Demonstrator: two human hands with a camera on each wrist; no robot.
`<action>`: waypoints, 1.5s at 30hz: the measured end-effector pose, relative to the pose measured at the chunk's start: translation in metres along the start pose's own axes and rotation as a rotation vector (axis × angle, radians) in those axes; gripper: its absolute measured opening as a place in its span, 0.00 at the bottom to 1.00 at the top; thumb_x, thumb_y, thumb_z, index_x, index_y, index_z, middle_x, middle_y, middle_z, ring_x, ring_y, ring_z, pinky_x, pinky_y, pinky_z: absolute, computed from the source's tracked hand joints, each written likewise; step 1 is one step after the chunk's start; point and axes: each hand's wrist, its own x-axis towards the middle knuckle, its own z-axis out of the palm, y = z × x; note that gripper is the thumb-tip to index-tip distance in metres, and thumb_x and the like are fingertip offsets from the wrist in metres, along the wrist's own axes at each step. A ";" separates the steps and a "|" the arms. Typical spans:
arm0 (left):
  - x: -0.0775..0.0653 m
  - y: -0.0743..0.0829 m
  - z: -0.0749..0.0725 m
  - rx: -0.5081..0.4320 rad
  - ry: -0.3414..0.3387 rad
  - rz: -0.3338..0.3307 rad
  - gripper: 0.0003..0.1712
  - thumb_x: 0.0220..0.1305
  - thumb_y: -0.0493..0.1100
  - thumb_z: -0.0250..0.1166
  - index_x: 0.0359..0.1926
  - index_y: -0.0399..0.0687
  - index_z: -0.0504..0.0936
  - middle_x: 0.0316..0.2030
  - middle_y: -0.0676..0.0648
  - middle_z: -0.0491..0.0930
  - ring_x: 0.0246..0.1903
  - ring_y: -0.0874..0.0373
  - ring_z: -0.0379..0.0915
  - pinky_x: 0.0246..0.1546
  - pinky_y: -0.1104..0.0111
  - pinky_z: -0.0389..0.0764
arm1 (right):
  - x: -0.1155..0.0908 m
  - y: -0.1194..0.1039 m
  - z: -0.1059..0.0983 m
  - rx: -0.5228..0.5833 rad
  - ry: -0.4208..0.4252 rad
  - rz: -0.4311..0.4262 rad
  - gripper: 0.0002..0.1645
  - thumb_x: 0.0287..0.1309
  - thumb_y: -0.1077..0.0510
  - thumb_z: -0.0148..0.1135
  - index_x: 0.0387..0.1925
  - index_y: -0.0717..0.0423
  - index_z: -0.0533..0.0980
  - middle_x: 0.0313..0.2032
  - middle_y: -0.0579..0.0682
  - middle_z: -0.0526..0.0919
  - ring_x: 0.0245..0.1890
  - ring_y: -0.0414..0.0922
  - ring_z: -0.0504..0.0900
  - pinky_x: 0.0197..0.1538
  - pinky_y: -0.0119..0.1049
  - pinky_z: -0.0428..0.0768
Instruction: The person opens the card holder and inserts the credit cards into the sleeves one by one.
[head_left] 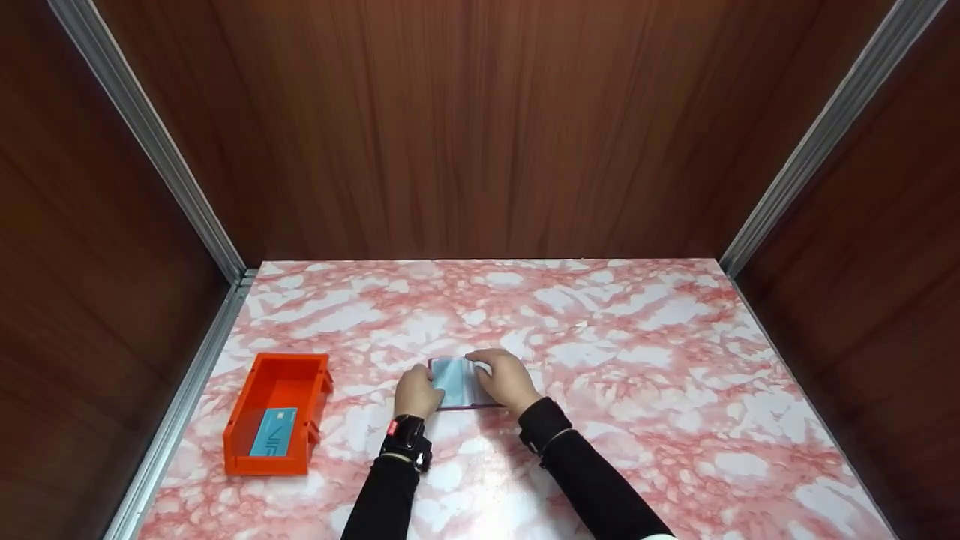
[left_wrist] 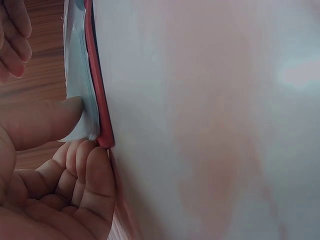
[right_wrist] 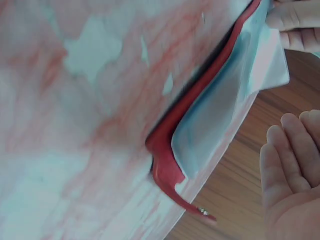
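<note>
On the counter [head_left: 637, 337], the left hand [head_left: 417, 392] pinched a red card holder [head_left: 451, 379]; the right hand [head_left: 508, 379] hovered beside it, fingers loosely extended.

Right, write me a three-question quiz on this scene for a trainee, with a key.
1. Which has its thumb on the clear sleeves of the card holder in the left wrist view: the left grip or the right grip?

2. Multiple choice: the card in the orange bin is mainly
A) yellow
B) blue
C) black

3. True or false: in the head view, the orange bin stands to the left of the card holder.

Key:
1. The left grip.
2. B.
3. True.
</note>
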 end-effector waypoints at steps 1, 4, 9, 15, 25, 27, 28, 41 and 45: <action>0.000 0.000 0.000 0.002 0.000 -0.003 0.15 0.39 0.32 0.72 0.32 0.33 0.78 0.27 0.40 0.79 0.31 0.39 0.77 0.38 0.51 0.78 | 0.000 0.001 -0.001 0.000 0.003 0.011 0.15 0.60 0.66 0.64 0.49 0.59 0.83 0.48 0.54 0.85 0.52 0.53 0.81 0.56 0.47 0.76; 0.000 -0.001 0.001 0.008 -0.001 -0.010 0.15 0.39 0.32 0.71 0.32 0.34 0.78 0.26 0.40 0.78 0.31 0.40 0.77 0.38 0.51 0.77 | -0.001 0.006 -0.003 -0.021 0.005 0.033 0.16 0.59 0.66 0.65 0.50 0.60 0.82 0.48 0.56 0.85 0.52 0.55 0.81 0.57 0.48 0.76; 0.000 -0.002 0.002 0.006 -0.003 -0.016 0.15 0.39 0.32 0.72 0.31 0.34 0.77 0.27 0.40 0.78 0.30 0.40 0.76 0.38 0.51 0.77 | -0.004 0.012 -0.006 -0.037 -0.009 0.059 0.16 0.58 0.67 0.65 0.50 0.63 0.82 0.48 0.58 0.84 0.52 0.56 0.80 0.57 0.49 0.75; 0.001 0.000 0.001 -0.004 -0.011 -0.025 0.15 0.39 0.32 0.72 0.31 0.34 0.77 0.26 0.40 0.77 0.31 0.40 0.76 0.38 0.51 0.77 | -0.008 0.020 -0.007 -0.072 0.013 0.034 0.14 0.58 0.66 0.67 0.47 0.64 0.82 0.45 0.59 0.85 0.48 0.57 0.82 0.54 0.49 0.77; 0.001 -0.002 0.002 0.003 0.010 0.007 0.14 0.38 0.32 0.71 0.29 0.35 0.77 0.25 0.41 0.77 0.29 0.41 0.76 0.36 0.51 0.77 | -0.014 0.027 -0.008 -0.173 -0.017 0.089 0.14 0.58 0.64 0.68 0.46 0.63 0.83 0.44 0.58 0.85 0.47 0.57 0.82 0.53 0.49 0.77; 0.001 -0.002 0.001 -0.001 0.002 -0.004 0.15 0.38 0.32 0.71 0.30 0.35 0.77 0.25 0.42 0.77 0.29 0.42 0.75 0.37 0.51 0.77 | -0.015 0.027 -0.009 -0.186 -0.021 0.092 0.14 0.57 0.64 0.68 0.45 0.64 0.83 0.43 0.58 0.85 0.47 0.57 0.82 0.53 0.49 0.78; 0.001 -0.002 0.001 -0.006 0.000 -0.009 0.15 0.39 0.32 0.71 0.30 0.35 0.77 0.25 0.42 0.76 0.29 0.42 0.75 0.37 0.51 0.77 | -0.016 0.028 -0.008 -0.192 -0.021 0.090 0.14 0.56 0.64 0.68 0.45 0.64 0.83 0.43 0.59 0.85 0.46 0.58 0.82 0.52 0.49 0.78; 0.001 0.000 -0.002 -0.015 -0.006 -0.032 0.15 0.40 0.32 0.72 0.31 0.33 0.77 0.24 0.44 0.74 0.29 0.44 0.74 0.38 0.52 0.77 | -0.020 0.035 -0.003 -0.250 -0.036 0.030 0.14 0.47 0.67 0.73 0.39 0.62 0.82 0.37 0.57 0.85 0.40 0.56 0.83 0.46 0.48 0.79; 0.000 0.001 -0.003 -0.016 -0.009 -0.032 0.14 0.41 0.33 0.73 0.31 0.33 0.78 0.24 0.44 0.75 0.29 0.44 0.74 0.37 0.52 0.77 | -0.021 0.036 -0.003 -0.262 -0.031 0.011 0.13 0.47 0.67 0.73 0.38 0.62 0.82 0.36 0.57 0.85 0.39 0.56 0.83 0.45 0.47 0.80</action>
